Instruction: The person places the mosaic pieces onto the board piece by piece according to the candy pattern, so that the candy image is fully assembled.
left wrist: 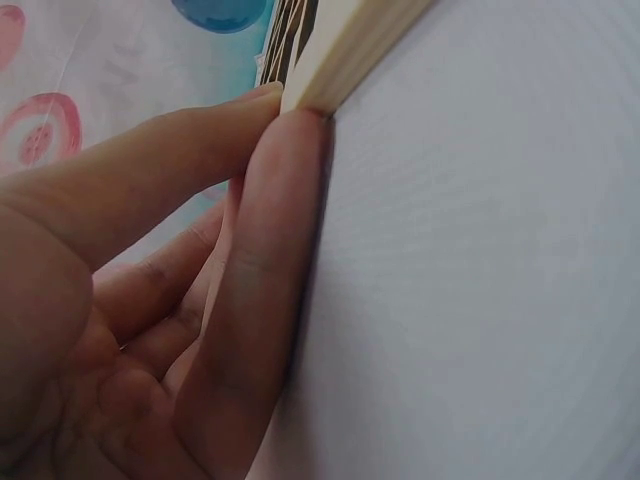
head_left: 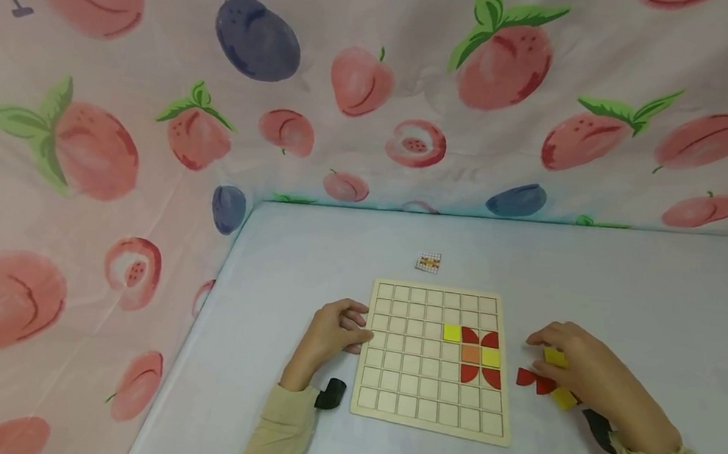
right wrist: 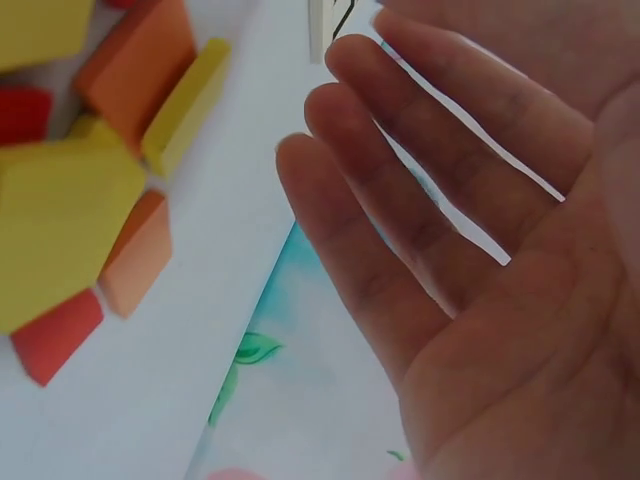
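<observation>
A pale wooden grid board (head_left: pixel 403 364) lies on the table. My left hand (head_left: pixel 335 327) is at its left edge, thumb and forefinger (left wrist: pixel 275 200) pinching the rim. Toward the board's right side sit two yellow squares (head_left: pixel 453 332), an orange square (head_left: pixel 470 354) and several red curved-edge pieces (head_left: pixel 468 373). Beyond the board's right edge, my right hand (head_left: pixel 589 369) hovers over loose pieces, fingers slightly bent and holding nothing. Among those are red pieces (head_left: pixel 526 377), yellow pieces (head_left: pixel 563 399) and orange pieces (right wrist: pixel 140 75); the hand partly hides them in the head view.
Behind the board lies a small patterned card (head_left: pixel 428 263). A fruit-print cloth (head_left: pixel 371 28) hangs at the back and left of the white table (head_left: pixel 651 287). Dark wrist devices (head_left: pixel 331 394) are worn at both sleeves.
</observation>
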